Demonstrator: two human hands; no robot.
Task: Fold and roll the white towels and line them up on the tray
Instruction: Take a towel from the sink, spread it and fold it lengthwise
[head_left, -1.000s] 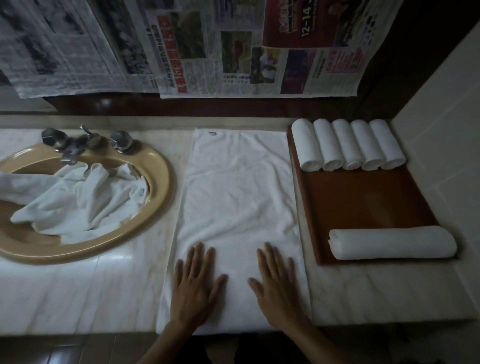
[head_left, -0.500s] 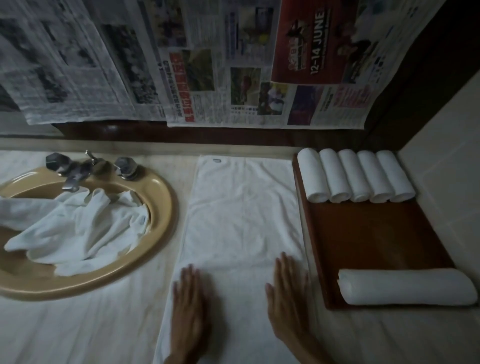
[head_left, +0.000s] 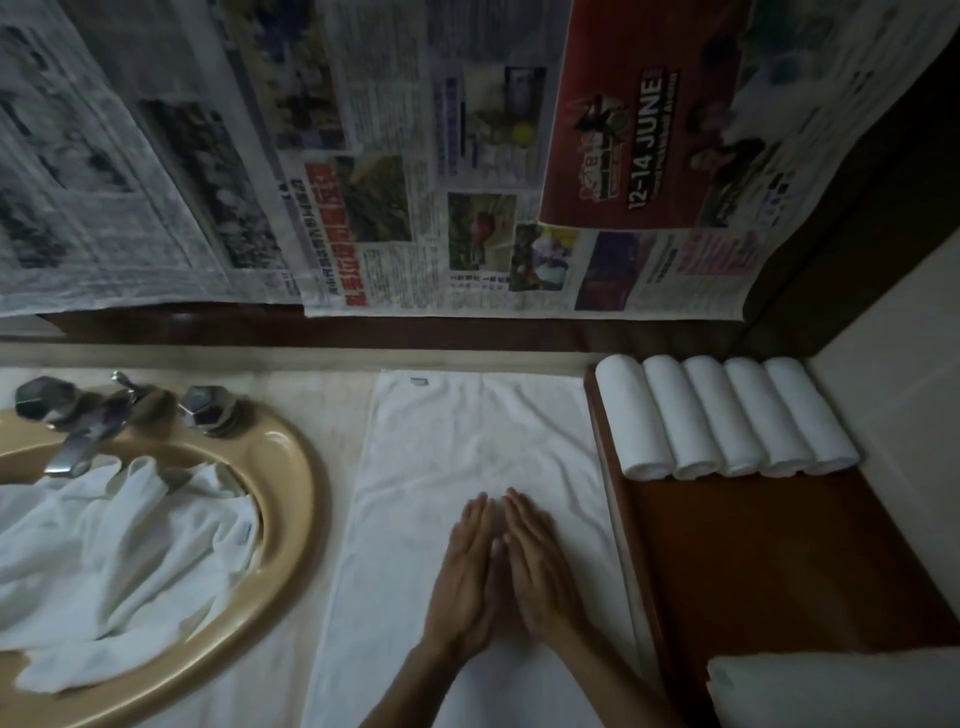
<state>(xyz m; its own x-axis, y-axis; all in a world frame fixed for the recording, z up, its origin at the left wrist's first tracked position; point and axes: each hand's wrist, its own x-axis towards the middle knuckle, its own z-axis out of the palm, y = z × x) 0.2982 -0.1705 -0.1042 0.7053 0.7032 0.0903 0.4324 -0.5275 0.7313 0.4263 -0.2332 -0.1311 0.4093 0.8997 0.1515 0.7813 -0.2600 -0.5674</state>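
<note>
Both hands, left hand & right hand, flat, fingers straight, on towel: soft, limp; grab 6 o'clock edge.

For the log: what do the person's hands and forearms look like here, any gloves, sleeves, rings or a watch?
Both the left hand and the right hand are bare, with no gloves. No rings show on the fingers and no watch or band at either wrist. Both forearms are uncovered down to the frame's bottom edge, with no sleeve in view. The dim light hides finer detail.
</note>
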